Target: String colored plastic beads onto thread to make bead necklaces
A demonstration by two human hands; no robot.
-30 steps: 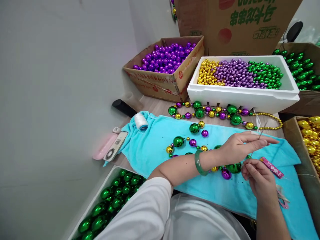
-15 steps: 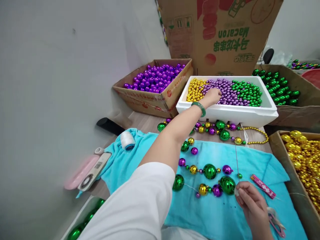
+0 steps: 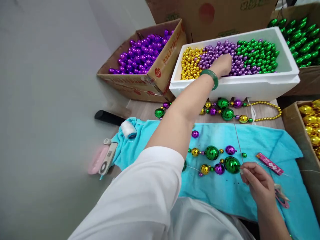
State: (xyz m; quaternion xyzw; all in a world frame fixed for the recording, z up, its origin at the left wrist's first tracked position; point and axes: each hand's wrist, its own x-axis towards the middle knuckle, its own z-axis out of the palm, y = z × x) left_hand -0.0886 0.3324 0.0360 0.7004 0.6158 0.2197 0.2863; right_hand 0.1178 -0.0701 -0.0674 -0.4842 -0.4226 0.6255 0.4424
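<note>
My left hand [image 3: 223, 65] reaches into the white foam box [image 3: 237, 86] and rests on the small purple beads [image 3: 220, 53], fingers curled down among them. What it grips is hidden. A green bangle [image 3: 210, 77] circles that wrist. My right hand [image 3: 255, 181] pinches a thin needle [image 3: 238, 141] that points up from the turquoise towel [image 3: 225, 193]. Its thread runs through a partly strung chain of green, gold and purple beads [image 3: 215, 160] lying just left of that hand.
A cardboard box of purple balls [image 3: 142, 55] stands at the back left, green balls [image 3: 297, 36] at the back right, gold balls [image 3: 310, 120] at the right. A finished bead string [image 3: 225, 111] lies before the foam box. Thread spool [image 3: 128, 129], pink case [image 3: 96, 160] and pink scissors [image 3: 281, 196] lie nearby.
My left hand left the needle by my right hand, reached forward into the foam box and moved a little right over the purple beads. My right hand stayed holding the needle.
</note>
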